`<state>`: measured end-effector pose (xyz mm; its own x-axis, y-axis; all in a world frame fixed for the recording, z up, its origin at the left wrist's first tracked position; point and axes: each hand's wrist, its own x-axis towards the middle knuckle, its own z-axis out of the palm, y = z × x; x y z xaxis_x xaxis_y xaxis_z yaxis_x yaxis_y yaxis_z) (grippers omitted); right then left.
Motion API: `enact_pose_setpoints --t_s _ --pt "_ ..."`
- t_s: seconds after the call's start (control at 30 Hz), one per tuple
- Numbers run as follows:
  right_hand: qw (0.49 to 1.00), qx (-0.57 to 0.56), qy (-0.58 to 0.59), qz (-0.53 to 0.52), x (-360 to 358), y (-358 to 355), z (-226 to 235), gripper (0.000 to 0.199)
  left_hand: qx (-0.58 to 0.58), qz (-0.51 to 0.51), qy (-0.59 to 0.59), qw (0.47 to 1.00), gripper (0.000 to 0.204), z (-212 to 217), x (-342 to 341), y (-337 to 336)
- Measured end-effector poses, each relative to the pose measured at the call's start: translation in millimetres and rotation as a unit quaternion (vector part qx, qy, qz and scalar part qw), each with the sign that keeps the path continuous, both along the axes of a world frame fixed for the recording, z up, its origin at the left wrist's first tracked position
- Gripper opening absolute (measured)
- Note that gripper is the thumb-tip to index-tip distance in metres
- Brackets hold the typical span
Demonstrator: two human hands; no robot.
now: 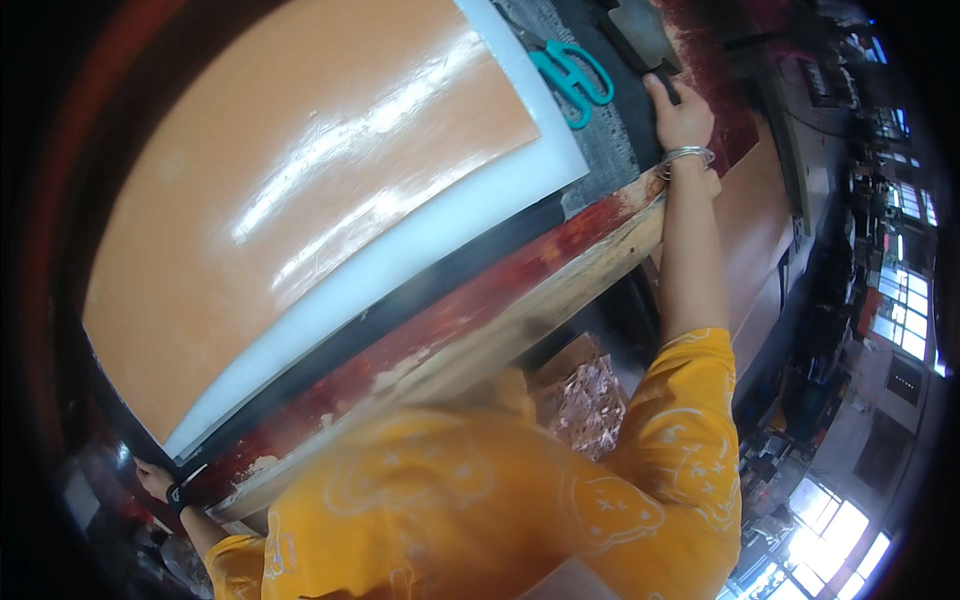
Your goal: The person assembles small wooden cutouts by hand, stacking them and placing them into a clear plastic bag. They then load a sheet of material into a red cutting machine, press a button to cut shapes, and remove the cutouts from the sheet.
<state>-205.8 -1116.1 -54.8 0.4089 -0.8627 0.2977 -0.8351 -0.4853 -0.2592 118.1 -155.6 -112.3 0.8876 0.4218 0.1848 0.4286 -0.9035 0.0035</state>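
- Curled round dark handle [672, 91] with right hand [686, 121], right of tan sheet [220, 180].
- Cannot tell grip of left hand [153, 480], below sheet.
- Could hit scissors [572, 84] if swung sheetward.

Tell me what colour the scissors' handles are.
Teal; the scissors' handles show in the head view, the only one here.

Room to pass is offered over the tan sheet [300, 180] and along its white underlayer [500, 190], while the way across to the right hand [684, 122] is obstructed by teal-handled scissors [571, 77] and crowded by a flat gray tool [648, 36].
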Motion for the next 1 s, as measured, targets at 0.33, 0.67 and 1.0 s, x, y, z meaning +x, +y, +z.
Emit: enact_pose_setpoints --t_s 0.33,0.67,1.0 --pt "0.994 -0.046 0.095 0.015 41 -12 -6 0.058 -0.039 -0.032 -0.032 0.998 0.055 -7 -27 24" --pt "0.986 0.021 0.123 0.113 12 -103 -39 0.06 -0.071 0.014 -0.07 0.995 0.045 9 -52 -66" --pt "0.989 -0.025 0.146 0.025 24 -95 -43 0.068 -0.083 0.035 -0.075 0.993 0.039 19 -57 -89"
